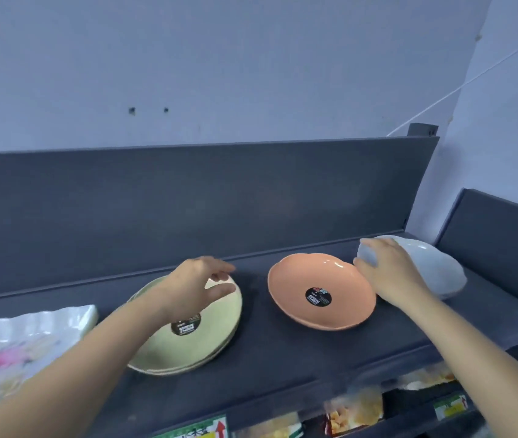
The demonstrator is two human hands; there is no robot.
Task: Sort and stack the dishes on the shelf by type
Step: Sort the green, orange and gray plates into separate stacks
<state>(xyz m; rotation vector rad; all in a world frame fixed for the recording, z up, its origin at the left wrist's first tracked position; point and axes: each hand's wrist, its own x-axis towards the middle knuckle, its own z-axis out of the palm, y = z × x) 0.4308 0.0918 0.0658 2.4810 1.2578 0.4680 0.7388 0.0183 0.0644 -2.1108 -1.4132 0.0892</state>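
Observation:
A stack of pale yellow-green plates (210, 336) lies on the dark grey shelf (283, 352), left of centre. My left hand (194, 286) hovers over its far rim with fingers spread and relaxed, holding nothing. An orange scalloped plate (302, 279) with a black sticker sits in the middle. At the right, a light blue dish (434, 270) is tilted up on edge, and my right hand (390, 273) grips its near rim.
A white plastic-wrapped bundle (20, 343) with pink print lies at the shelf's left end. The shelf's back panel (188, 200) rises behind the dishes. Packaged goods (355, 409) show on the level below. A second shelf section (498, 235) stands at the right.

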